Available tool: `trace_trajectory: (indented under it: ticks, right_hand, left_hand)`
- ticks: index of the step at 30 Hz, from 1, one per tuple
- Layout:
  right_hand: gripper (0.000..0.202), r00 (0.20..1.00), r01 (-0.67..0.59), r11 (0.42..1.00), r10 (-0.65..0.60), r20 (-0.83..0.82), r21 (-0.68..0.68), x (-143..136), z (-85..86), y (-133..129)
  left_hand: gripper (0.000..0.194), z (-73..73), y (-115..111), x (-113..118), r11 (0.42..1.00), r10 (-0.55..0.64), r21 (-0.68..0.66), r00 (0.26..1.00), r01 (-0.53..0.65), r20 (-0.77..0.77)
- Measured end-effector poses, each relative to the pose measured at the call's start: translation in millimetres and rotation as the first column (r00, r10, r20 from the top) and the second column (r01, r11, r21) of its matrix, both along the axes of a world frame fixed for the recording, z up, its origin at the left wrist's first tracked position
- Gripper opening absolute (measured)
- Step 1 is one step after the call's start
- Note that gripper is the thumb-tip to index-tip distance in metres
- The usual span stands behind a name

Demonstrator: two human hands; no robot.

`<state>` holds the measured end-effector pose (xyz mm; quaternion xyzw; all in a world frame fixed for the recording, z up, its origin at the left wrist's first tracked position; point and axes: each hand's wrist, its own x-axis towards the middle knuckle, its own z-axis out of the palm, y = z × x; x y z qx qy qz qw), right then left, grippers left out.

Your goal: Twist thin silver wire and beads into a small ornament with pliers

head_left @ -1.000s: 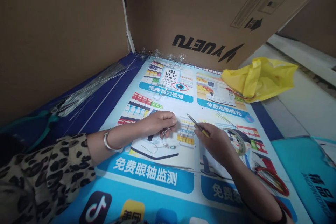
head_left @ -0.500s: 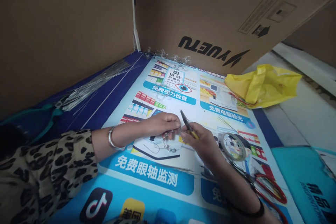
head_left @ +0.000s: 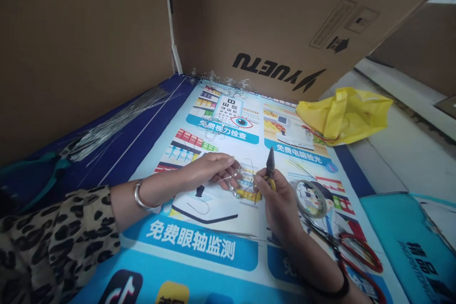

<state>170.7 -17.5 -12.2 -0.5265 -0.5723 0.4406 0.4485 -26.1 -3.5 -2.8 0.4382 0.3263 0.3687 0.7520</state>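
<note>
My left hand (head_left: 217,171), palm partly turned up with fingers curled, holds a thin wire strung with clear beads (head_left: 235,189). Loose wire stretches from the beads toward my right hand (head_left: 278,190). That hand is wrapped around pliers (head_left: 270,164) with dark jaws pointing up and yellow handles. Its thumb and index finger are close to the wire; whether they pinch it I cannot tell. Below my left hand, a short curved wire (head_left: 198,209) lies on the printed poster.
To the right are a roll of clear tape (head_left: 310,198), red-handled scissors (head_left: 359,251), a turquoise bag (head_left: 392,232) and a yellow bag (head_left: 345,116). A wire bundle (head_left: 107,133) lies left. Beaded wire pieces (head_left: 228,84) sit at the back against the cardboard box (head_left: 278,19).
My hands have moved apart, and my right hand has shifted right with the pliers turned more upright. The beaded wire stays at my left hand, whose fingers have loosened. The view has shifted slightly.
</note>
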Motion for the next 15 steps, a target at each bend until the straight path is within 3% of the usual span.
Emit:
trace_trajectory:
  ticks: [5, 15]
  right_hand:
    - [0.017, 0.997, 0.049, 0.999, -0.049, -0.057, 0.001, 0.5, 1.4, 0.9]
    - [0.014, 0.99, 0.077, 0.997, -0.078, -0.115, -0.015, 1.2, -1.0, 4.0]
  left_hand:
    - [0.034, 3.1, -1.6, 0.7, 0.999, 0.038, -0.036, 0.999, -0.039, -0.017]
    - [0.033, -4.1, -1.2, 0.4, 1.0, 0.012, -0.003, 0.998, -0.012, -0.068]
